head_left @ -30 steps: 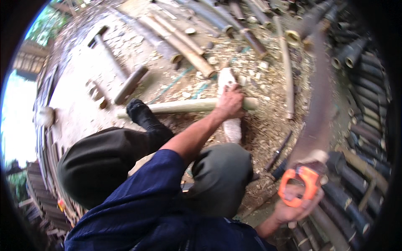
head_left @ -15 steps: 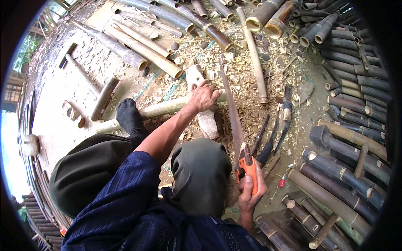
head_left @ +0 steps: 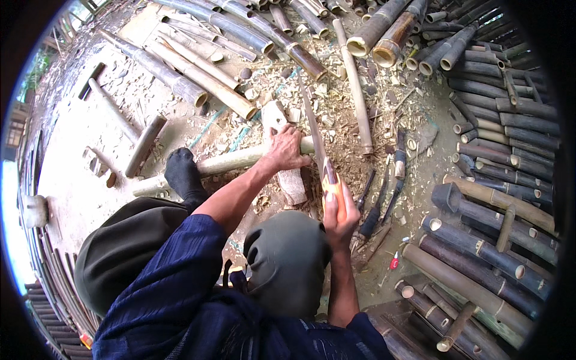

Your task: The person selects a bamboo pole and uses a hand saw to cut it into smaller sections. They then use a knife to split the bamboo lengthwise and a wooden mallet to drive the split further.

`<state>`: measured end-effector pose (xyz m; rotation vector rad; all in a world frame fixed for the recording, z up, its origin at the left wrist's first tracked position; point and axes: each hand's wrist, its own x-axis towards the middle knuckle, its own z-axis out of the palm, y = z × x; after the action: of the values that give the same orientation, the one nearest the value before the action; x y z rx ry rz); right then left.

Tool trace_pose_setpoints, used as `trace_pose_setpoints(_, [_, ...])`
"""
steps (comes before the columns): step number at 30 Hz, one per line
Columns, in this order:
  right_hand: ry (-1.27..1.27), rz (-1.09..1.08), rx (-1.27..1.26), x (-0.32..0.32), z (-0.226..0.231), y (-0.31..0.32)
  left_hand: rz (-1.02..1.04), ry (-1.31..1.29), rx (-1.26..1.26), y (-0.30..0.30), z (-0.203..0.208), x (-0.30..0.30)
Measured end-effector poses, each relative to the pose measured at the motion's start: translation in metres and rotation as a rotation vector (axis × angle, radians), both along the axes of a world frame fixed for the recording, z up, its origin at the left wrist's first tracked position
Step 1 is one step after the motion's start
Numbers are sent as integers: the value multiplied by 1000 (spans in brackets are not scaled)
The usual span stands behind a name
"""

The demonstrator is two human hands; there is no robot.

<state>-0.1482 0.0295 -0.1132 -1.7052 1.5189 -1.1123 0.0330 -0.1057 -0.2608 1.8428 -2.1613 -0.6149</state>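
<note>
My right hand is wrapped round the orange handle of a hand saw, its long blade pointing away from me. The blade stands beside the right end of a pale bamboo pole; whether its teeth touch the pole I cannot tell. My left hand presses on that pole near its right end, and what its curled fingers grip is partly hidden. Underneath, a pale wooden block lies crosswise and bears the pole. My foot in a dark sock rests on the pole farther left.
Wood chips litter the ground. Right of the saw lie several dark-handled blades. A wooden mallet lies at the left. Stacked bamboo tubes line the right side, near a small red bottle. More poles lie ahead.
My right hand has pushed the saw forward, away from me and slightly left, so its handle is nearer the pole. My left hand stays on the pole, and the view has shifted a little.
</note>
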Motion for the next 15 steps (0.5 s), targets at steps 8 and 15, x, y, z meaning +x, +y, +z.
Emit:
trace_pose_setpoints(8, [124,2,-12,-36,-15,62,81,45,-13,-6,-4,-12])
trace_pose_setpoints(15, [-63,85,193,-31,13,82,73,-1,63,-6,2,15])
